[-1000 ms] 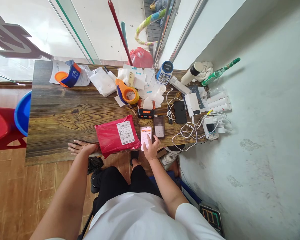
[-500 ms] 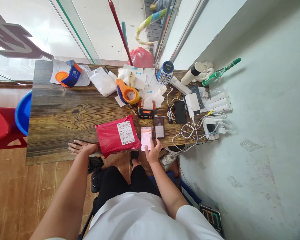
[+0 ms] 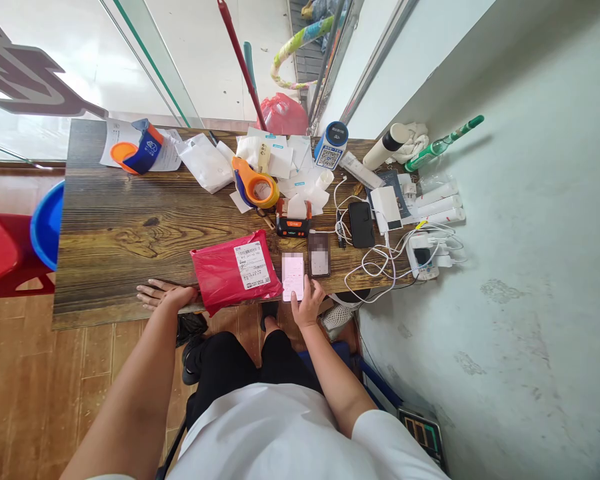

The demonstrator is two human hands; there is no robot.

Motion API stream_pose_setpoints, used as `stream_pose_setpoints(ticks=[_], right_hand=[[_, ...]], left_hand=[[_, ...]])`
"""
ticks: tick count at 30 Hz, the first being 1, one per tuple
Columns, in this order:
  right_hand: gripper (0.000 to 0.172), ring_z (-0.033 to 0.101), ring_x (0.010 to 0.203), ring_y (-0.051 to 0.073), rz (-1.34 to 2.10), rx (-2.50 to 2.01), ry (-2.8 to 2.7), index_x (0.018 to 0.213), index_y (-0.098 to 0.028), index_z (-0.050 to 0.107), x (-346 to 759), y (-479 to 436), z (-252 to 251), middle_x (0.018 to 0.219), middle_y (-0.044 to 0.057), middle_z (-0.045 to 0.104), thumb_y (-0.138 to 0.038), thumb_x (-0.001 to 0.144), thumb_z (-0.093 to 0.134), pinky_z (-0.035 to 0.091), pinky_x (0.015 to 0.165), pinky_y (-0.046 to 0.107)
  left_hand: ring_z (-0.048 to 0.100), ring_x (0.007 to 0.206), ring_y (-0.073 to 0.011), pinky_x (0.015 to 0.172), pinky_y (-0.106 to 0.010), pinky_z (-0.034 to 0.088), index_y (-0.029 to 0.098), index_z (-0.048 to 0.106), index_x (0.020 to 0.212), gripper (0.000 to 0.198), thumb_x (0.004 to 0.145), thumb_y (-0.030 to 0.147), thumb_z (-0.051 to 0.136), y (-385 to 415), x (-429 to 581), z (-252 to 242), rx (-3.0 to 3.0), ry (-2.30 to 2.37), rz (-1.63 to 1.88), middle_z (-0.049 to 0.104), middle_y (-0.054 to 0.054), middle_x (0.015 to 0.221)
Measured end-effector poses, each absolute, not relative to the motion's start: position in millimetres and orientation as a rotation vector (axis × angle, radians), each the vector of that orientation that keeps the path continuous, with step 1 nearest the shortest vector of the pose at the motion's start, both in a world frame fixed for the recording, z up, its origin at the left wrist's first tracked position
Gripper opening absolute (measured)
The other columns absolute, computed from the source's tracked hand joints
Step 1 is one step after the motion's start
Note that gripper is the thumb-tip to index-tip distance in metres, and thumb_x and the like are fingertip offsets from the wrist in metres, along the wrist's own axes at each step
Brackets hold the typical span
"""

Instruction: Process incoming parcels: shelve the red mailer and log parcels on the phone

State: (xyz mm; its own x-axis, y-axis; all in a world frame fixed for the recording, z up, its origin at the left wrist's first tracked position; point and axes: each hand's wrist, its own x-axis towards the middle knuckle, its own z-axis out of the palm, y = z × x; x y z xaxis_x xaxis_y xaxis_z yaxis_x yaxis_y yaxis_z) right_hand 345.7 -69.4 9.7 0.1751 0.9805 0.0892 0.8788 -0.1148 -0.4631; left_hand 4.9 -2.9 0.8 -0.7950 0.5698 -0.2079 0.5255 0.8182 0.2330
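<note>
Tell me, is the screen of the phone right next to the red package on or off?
On: the phone is lit, glowing a bright pale pink with faint markings, beside the right hand.

"What lies by your right hand (image 3: pixel 307 305)?"

"A phone (image 3: pixel 293 270), before me on the table (image 3: pixel 115 233); left of it, a parcel (image 3: pixel 220 273); right, a second phone (image 3: pixel 319 255); behind, the printer (image 3: pixel 293 227)."
</note>
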Motion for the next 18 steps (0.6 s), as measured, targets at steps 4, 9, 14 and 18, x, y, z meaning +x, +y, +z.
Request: stream_pose_setpoints(ticks=[4, 9, 14, 18], right_hand=[[0.061, 0.036, 0.119, 0.033, 0.336, -2.045, -1.748, 0.146, -0.014, 0.036, 346.3, -69.6, 9.2, 0.132, 0.019, 0.035, -0.044, 0.093, 0.044, 0.031, 0.103, 0.054], [0.061, 0.035, 0.119, 0.033, 0.326, -2.059, -1.722, 0.145, -0.014, 0.037, 347.2, -66.2, 9.8, 0.133, 0.019, 0.034, -0.044, 0.093, 0.044, 0.031, 0.103, 0.054], [0.061, 0.034, 0.119, 0.034, 0.32, -2.063, -1.733, 0.142, -0.017, 0.043, 350.7, -60.2, 13.4, 0.133, 0.017, 0.032, -0.048, 0.091, 0.045, 0.03, 0.103, 0.054], [0.056, 0.032, 0.12, 0.034, 0.307, -2.067, -1.748, 0.139, -0.022, 0.049, 352.1, -51.1, 18.5, 0.135, 0.015, 0.028, -0.049, 0.09, 0.046, 0.03, 0.102, 0.054]], left_hand=[[-0.006, 0.145, -0.0344, 0.113, -0.06, 0.003, 0.01, 0.008, 0.149, 0.062, 0.091, 0.017, 0.026, -5.1, 2.9, -8.1, 0.872, 2.843, 0.248, -0.002, -0.022, 0.158], [-0.003, 0.145, -0.0372, 0.114, -0.061, 0.006, 0.01, 0.009, 0.15, 0.064, 0.091, 0.024, 0.031, -5.9, -1.7, -16.5, 0.877, 2.858, 0.222, 0.001, -0.022, 0.158], [-0.003, 0.145, -0.0383, 0.112, -0.064, 0.007, 0.01, 0.009, 0.15, 0.067, 0.089, 0.021, 0.034, -5.5, -3.8, -18.8, 0.869, 2.863, 0.199, 0.0, -0.024, 0.158], [-0.003, 0.145, -0.0369, 0.113, -0.061, 0.007, 0.011, 0.01, 0.149, 0.062, 0.091, 0.019, 0.03, -5.8, 0.5, -14.7, 0.88, 2.873, 0.213, 0.001, -0.022, 0.158]])
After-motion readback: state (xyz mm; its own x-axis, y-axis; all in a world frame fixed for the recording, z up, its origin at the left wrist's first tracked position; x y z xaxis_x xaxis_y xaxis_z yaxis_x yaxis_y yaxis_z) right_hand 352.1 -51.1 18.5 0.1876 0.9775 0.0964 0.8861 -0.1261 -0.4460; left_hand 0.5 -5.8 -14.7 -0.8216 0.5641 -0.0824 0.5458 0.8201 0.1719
